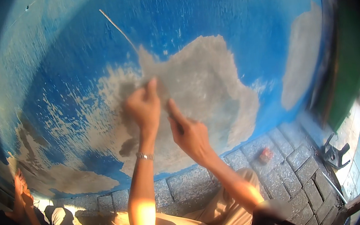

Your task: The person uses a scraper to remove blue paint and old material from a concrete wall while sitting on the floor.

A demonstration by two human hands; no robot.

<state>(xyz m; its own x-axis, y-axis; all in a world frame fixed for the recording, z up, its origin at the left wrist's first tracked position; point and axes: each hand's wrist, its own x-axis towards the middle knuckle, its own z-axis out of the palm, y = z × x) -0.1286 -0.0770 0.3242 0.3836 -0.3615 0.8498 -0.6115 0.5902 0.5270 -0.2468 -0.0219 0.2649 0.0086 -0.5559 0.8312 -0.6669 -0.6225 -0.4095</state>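
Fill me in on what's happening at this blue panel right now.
A person sits on grey paving blocks before a large blue painted panel with grey patches where the paint is gone. Both hands press on the big grey patch: the left hand flat against it, the right hand beside it. Whether either holds anything is unclear. Another person's hand touches the panel at lower left.

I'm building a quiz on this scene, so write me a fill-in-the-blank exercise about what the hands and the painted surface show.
1. Both hands press on a large curved panel painted ____.
2. Around the left hand and right hand, the paint has given way to a patch coloured ____.
3. A metal bracelet sits on the ____ wrist.
4. The ground below is paved with grey stone ____.

Missing words: blue; grey; left; blocks
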